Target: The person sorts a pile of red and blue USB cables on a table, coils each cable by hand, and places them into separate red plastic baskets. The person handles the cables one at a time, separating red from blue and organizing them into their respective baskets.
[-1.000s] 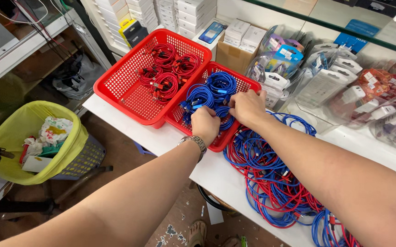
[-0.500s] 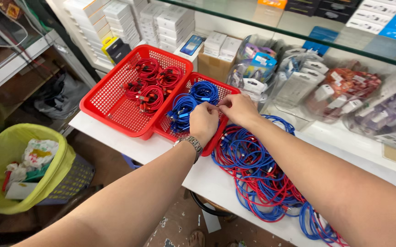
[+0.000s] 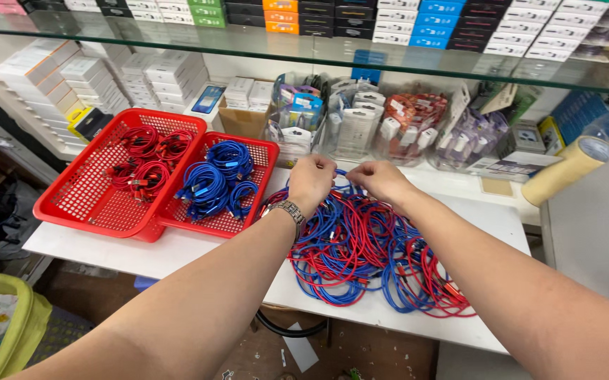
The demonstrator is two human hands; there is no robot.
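Both hands, left hand [image 3: 311, 181] and right hand [image 3: 382, 181], pinch strands atop the tangled cable pile [image 3: 360, 253] mid-desk, right of the red baskets [image 3: 227, 184]. Light, limp, snag-prone; probably best lifted by single loops.

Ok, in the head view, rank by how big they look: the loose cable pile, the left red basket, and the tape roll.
1. Loose cable pile
2. Left red basket, nearly the pile's size
3. Tape roll, clearly smallest

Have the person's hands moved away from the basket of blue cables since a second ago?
Yes. Both the left hand and right hand have shifted right, off the blue-cable basket onto the loose cable pile.
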